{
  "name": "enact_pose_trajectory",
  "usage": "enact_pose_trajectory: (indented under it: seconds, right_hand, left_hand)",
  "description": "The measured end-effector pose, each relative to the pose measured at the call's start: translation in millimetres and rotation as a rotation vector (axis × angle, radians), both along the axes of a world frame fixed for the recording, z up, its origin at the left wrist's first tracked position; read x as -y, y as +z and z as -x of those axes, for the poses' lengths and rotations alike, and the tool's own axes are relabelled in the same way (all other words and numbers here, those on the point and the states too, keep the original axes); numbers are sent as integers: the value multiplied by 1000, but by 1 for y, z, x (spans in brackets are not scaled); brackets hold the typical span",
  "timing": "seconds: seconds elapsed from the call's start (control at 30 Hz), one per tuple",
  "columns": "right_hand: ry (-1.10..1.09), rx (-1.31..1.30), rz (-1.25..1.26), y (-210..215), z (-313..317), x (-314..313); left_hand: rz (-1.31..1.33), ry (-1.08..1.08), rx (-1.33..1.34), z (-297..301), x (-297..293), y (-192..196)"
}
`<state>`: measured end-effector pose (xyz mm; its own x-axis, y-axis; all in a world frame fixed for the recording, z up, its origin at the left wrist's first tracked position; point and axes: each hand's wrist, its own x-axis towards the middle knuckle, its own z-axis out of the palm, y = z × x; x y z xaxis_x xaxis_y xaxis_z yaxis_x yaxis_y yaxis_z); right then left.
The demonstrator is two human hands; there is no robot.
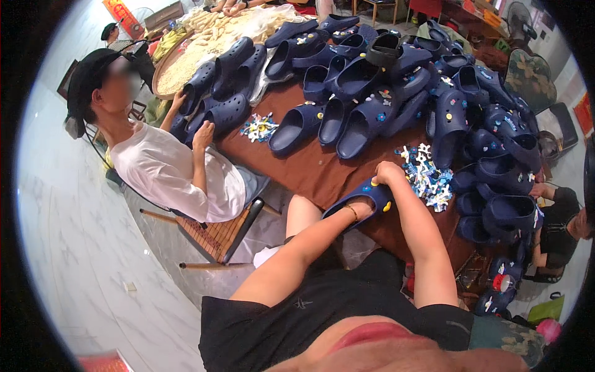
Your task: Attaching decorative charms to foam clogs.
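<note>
A navy clog [380, 197] rests at the table's near edge, with its opening toward me. My left hand [361, 205] reaches into that opening and holds the clog from inside, its fingers hidden by the upper. Over the clog's toe, my right hand [388, 173] is closed in a pinch at a small yellow shoe charm [374, 182]. Another yellow charm [387, 206] sits on the clog's near side. Just right of my right hand lies a pile of white, blue and yellow shoe charms [427, 177].
Many navy clogs [362, 127] are heaped across the brown-covered table [297, 164] and down its right side. A smaller charm pile [259, 128] lies left. A person in white [173, 167] handles clogs there; another in black [561, 223] sits right. A round tray [162, 87] stands behind.
</note>
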<state>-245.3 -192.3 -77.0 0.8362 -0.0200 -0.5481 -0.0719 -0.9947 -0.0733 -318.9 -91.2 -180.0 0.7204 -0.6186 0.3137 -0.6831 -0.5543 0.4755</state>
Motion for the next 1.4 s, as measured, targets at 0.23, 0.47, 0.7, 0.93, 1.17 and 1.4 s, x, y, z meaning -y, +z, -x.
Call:
enact_pose_trajectory:
  seconds: [0.23,0.47,0.7,0.93,1.17,1.4]
  right_hand:
    - [-60,-43,12,7,1,-5]
    - [5,504,-225,16,63,-2]
    - [15,1055,-711,-5,159,3]
    - [-445,670,-941,-51,235,2]
    - [-484,594,-963,-15,231,-4]
    - [-619,930,-1107,-28,188,24]
  left_hand:
    - [-25,-77,-214,3,-7,9]
    - [-208,-31,-328,2,-7,0]
    - [-99,-102,-273,1,-17,-33]
    - [-326,42,-303,5,8,19]
    - [-759,87,-143,1,20,41]
    - [509,199,-256,47,46,144]
